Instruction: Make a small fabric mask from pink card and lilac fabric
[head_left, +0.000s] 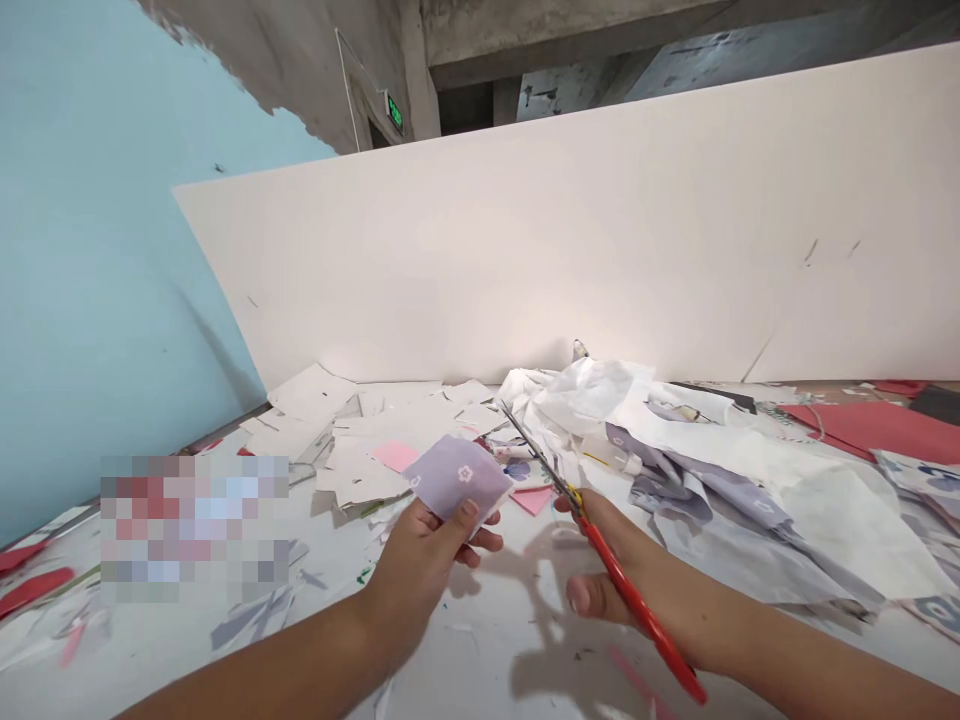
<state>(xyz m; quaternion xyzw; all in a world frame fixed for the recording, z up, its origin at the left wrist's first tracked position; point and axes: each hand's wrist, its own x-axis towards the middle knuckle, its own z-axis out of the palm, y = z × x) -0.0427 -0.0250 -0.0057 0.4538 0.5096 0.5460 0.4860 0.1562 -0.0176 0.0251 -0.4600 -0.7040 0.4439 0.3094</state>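
Note:
A purple piece of fabric with small white flowers [459,474] is pinched between the thumb and fingers of my left hand [442,535], above the white table. My right hand [630,565] holds scissors with red handles [626,590]; their blades point up and to the left, apart from the fabric, and look nearly closed. The thumb of this hand stands away from the handles. Behind the fabric lies a pink paper piece [394,456], and a second pink piece [532,499] is between the two hands.
Crumpled white cloth [585,395] and purple flowered cloth [694,475] are heaped at the right. White paper scraps [367,450] cover the back left. Red sheets [885,428] lie far right. A white panel [525,250] stands behind the table, with a blue wall at left.

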